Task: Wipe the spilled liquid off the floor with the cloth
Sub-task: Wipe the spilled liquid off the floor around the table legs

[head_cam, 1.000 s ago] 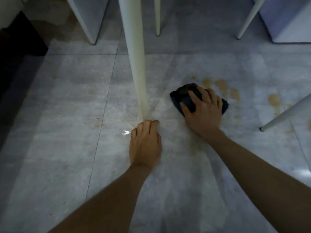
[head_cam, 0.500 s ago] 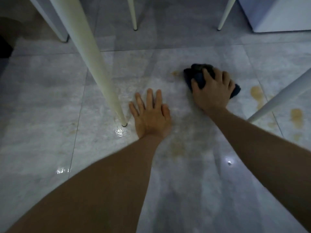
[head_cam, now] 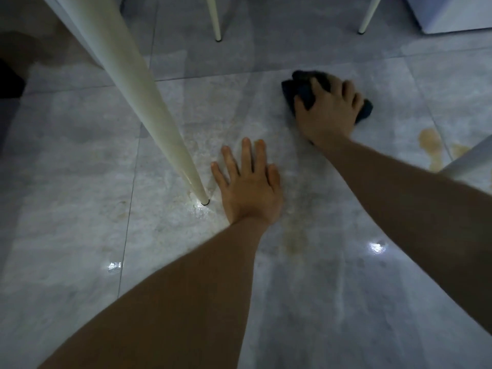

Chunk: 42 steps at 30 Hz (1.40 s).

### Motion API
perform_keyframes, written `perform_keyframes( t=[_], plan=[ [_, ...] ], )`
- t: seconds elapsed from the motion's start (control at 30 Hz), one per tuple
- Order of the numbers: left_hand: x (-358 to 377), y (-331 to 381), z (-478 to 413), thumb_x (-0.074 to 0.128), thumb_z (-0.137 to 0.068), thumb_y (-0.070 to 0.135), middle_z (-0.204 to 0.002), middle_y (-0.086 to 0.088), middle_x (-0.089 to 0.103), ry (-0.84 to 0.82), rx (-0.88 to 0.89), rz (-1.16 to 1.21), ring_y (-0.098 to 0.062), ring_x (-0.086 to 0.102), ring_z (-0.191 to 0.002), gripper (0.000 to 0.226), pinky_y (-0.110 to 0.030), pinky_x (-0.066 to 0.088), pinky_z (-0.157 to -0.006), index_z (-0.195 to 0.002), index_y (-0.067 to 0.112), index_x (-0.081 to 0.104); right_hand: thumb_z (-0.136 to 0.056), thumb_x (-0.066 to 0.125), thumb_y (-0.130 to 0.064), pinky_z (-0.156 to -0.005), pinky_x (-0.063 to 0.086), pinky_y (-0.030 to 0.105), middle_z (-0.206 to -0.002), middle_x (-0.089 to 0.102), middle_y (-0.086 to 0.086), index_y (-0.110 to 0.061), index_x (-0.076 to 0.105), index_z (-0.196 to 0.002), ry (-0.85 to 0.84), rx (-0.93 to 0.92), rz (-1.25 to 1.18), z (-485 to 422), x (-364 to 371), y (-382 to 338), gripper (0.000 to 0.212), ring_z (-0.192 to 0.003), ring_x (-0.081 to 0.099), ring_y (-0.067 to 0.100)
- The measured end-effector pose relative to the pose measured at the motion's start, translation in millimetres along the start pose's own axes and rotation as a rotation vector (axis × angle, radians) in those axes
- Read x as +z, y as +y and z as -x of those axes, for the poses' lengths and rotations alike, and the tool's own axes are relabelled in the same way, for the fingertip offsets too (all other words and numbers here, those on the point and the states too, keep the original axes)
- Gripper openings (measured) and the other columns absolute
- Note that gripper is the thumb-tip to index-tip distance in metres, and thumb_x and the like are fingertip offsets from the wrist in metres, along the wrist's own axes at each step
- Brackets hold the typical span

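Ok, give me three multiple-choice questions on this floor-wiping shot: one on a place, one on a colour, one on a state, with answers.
1. Where is the cloth?
A. under the right hand
B. under the left hand
C. draped on the table leg

2. What colour is the spill near the right forearm?
A. green
B. brownish
C. red

3. How is the left hand?
A. clenched
B. flat on the floor, fingers spread
C. gripping the leg

Answers: A, the cloth pokes out from beneath it; B, tan patches show; B, the palm lies down beside the leg.
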<state>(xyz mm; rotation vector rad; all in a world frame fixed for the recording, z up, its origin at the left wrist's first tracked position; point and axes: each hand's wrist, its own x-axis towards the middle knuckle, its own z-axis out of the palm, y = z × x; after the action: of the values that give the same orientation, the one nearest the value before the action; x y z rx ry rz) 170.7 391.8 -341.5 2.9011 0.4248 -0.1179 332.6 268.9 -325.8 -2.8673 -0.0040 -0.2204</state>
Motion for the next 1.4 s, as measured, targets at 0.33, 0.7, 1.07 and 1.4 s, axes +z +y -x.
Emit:
perform_keyframes(
  t=[0.33, 0.7, 1.07, 1.4],
  plan=[
    [5, 1, -1, 0.002, -0.099, 0.053, -0.170, -0.011, -0.007, 0.021, -0.034, -0.007, -0.030, -0.011, -0.156, 0.077, -0.057, -0.007, -0.123, -0.160, 0.006, -0.005, -0.094, 0.044, -0.061, -0.116, 0.029, 0.052, -0.152, 0.053, 0.007, -0.028, 0.062, -0.139, -0.013, -0.290, -0.065, 50, 12, -30, 0.058, -0.141, 0.043, 0.039],
    [1, 0, 0, 0.008, -0.104, 0.050, -0.170, -0.008, -0.013, 0.019, -0.009, 0.009, -0.033, -0.015, -0.155, 0.064, -0.059, -0.010, -0.122, -0.161, 0.025, -0.008, -0.094, 0.046, -0.059, -0.117, 0.027, 0.055, -0.154, 0.048, 0.008, -0.023, 0.057, -0.144, 0.078, -0.026, -0.005, 56, -16, 53, 0.062, -0.142, 0.038, 0.042],
    [-5, 0, -2, 0.006, -0.106, 0.046, -0.170, -0.003, -0.014, -0.026, 0.015, -0.009, -0.031, -0.017, -0.154, 0.059, -0.060, -0.010, -0.121, -0.160, 0.029, -0.009, -0.096, 0.045, -0.060, -0.118, 0.023, 0.054, -0.158, 0.046, 0.006, -0.027, 0.055, -0.147, 0.007, -0.080, -0.005, 67, -17, 20, 0.062, -0.146, 0.034, 0.042],
    [-9, -31, 33, 0.037, -0.087, 0.002, -0.150, -0.011, 0.050, 0.205, 0.217, 0.363, -0.030, 0.040, -0.143, 0.057, -0.045, 0.021, -0.124, -0.142, 0.005, 0.054, -0.096, 0.048, -0.058, -0.116, 0.026, 0.058, -0.153, 0.051, 0.009, -0.025, 0.061, -0.141, 0.075, -0.050, -0.007, 119, -17, 17, 0.057, -0.142, 0.038, 0.045]
  ],
)
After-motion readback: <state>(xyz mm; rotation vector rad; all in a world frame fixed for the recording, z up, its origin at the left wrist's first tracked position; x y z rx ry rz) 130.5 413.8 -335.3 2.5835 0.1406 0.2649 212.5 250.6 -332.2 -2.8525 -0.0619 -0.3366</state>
